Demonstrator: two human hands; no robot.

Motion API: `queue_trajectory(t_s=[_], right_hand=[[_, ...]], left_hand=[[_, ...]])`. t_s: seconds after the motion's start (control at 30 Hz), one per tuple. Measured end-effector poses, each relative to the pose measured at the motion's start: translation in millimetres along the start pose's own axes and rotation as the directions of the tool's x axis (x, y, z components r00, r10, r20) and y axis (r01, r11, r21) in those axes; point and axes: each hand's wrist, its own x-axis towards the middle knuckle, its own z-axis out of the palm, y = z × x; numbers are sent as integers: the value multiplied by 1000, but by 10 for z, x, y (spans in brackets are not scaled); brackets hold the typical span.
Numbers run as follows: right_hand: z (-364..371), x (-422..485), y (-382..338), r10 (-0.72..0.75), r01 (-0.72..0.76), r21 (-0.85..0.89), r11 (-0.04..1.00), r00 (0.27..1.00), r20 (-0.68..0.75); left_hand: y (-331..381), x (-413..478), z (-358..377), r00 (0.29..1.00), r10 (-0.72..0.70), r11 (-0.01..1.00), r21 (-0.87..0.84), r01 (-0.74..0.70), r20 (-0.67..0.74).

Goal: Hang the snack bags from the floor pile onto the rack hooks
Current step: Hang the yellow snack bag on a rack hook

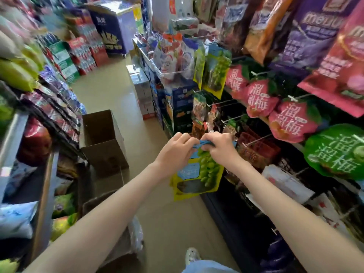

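A yellow and blue snack bag (199, 174) printed with green grapes hangs in front of me at mid-frame. My left hand (176, 149) and my right hand (218, 146) both pinch its blue top edge, side by side. More bags may be stacked behind it; I cannot tell how many. Matching grape bags (215, 72) hang on the rack higher up. Bare wire hooks (231, 103) stick out of the rack just above and right of my hands. The floor pile is not in view.
Red and green plum bags (293, 123) crowd the rack to the right. An open cardboard box (103, 140) stands on the aisle floor at left, beside a full shelf (47, 115). Stacked drink cases (141, 91) line the aisle ahead. My shoe (192, 255) is below.
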Motion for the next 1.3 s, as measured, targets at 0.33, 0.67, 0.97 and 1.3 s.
queue_trajectory(t_s=[0.33,0.67,0.97,1.3], right_hand=[[640,2500,0,0,-7,-79,997,995,-96],[492,4001,244,355,-359,42,932,889,-288],[422,4655,893,369,-427,-41,903,823,-431],[415,5058,1194,429,-530,-35,847,721,-545]], left_hand=[[-2305,1342,167,984,-122,918,391,63,129],[-3730,2784,611,982,190,977,105,-187,-21],[-4124,3632,1283,957,270,957,138,-254,-110],[-4379,4318,1822,839,540,838,-136,-529,69]])
